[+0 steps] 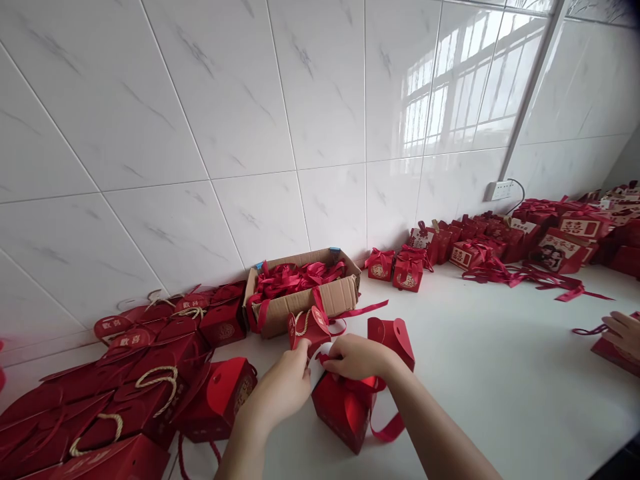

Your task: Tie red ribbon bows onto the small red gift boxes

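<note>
A small red gift box (343, 410) stands on the white table (500, 373) just in front of me, its two rounded top flaps spread apart. My left hand (283, 390) pinches the left flap (307, 328), which carries a gold rope handle. My right hand (357, 358) rests over the box's mouth, its fingers closed on a red ribbon (385, 427) that loops down the box's right side. The right flap (393, 337) stands up behind that hand.
A cardboard carton (337, 297) full of red ribbons sits against the tiled wall. Several flat and folded red boxes (150, 373) pile up at the left. Finished boxes (407, 270) line the wall at the right. Another person's hand (623, 333) rests on a box at the right edge.
</note>
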Action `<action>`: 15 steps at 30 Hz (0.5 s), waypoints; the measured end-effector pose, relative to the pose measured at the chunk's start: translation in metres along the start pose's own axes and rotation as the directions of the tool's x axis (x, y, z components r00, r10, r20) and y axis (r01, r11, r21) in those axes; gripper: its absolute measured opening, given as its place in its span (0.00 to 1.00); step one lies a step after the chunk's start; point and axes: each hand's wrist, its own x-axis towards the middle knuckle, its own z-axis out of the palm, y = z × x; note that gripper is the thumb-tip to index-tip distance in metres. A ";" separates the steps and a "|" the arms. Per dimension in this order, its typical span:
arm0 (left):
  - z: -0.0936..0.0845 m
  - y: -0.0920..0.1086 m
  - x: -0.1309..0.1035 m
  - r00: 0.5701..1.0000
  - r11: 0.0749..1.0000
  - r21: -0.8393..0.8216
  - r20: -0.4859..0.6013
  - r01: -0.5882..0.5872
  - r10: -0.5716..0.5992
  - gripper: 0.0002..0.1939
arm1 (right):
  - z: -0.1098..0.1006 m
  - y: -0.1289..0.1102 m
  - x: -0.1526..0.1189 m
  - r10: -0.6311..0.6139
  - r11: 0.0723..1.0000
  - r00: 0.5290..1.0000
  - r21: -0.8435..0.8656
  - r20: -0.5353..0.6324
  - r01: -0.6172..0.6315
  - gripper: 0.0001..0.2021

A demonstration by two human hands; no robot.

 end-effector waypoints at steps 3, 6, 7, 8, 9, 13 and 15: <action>0.000 0.000 -0.001 1.000 1.000 -0.028 0.003 -0.011 0.011 0.13 | 0.003 0.001 -0.005 -0.031 0.998 0.996 0.044 -0.078 0.035 0.15; 0.000 -0.001 -0.001 1.000 0.999 -0.050 0.006 -0.019 0.019 0.14 | 0.006 0.005 -0.010 -0.149 0.968 0.922 0.138 -0.356 0.209 0.15; 0.000 -0.002 -0.001 1.000 0.998 -0.054 0.003 -0.023 0.023 0.14 | 0.007 0.006 -0.011 -0.188 0.948 0.884 0.156 -0.429 0.278 0.15; 0.000 -0.002 -0.001 1.000 0.998 -0.055 0.001 -0.026 0.026 0.14 | 0.007 0.007 -0.011 -0.220 0.929 0.856 0.168 -0.468 0.330 0.14; 0.000 -0.002 -0.002 1.000 0.998 -0.054 -0.001 -0.028 0.028 0.14 | 0.006 0.007 -0.012 -0.241 0.914 0.842 0.179 -0.483 0.365 0.13; -0.002 -0.001 -0.004 0.999 0.998 -0.048 0.006 -0.046 0.046 0.16 | 0.003 0.002 -0.011 -0.225 0.907 0.898 0.254 -0.378 0.335 0.12; -0.004 0.000 -0.007 0.997 0.995 -0.064 0.031 -0.070 0.072 0.17 | 0.003 -0.002 -0.010 -0.192 0.912 0.927 0.291 -0.322 0.290 0.12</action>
